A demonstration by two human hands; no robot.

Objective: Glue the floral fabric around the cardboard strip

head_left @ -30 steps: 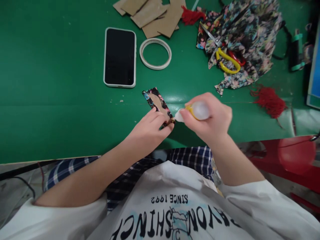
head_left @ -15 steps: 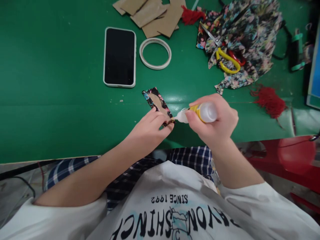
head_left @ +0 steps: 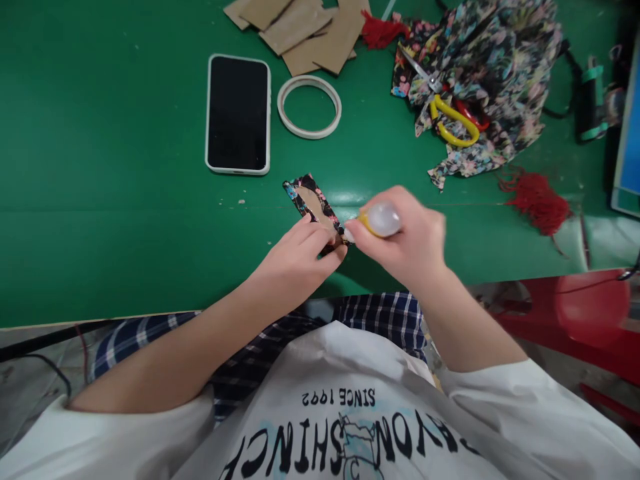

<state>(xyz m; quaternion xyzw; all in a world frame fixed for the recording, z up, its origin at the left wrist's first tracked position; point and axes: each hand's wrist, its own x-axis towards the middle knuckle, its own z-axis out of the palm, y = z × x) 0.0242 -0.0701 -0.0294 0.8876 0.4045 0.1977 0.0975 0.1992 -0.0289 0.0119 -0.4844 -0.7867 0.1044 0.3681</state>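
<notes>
A fabric-edged cardboard strip is lying near the tabletop's 6-o'clock edge, the left hand grasping its 5-o'clock end while the right hand, gripping a bottle, is shifting toward 9 o'clock, apparently concentrating work there.

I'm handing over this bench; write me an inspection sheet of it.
Surface: glossy green tabletop, pale flecks.
Job's things: black floral fabric strip with brown card; yellow-banded translucent bottle.
Clutter: white-edged black phone, white tape ring, brown cardboard pieces, metal scissors on crumpled floral cloth, red tassels.
Hands: left hand on strip, right hand holding bottle.
Cables: black cable, lower left, below tabletop.
Surroundings: rounded red seat beyond the tabletop, right.
</notes>
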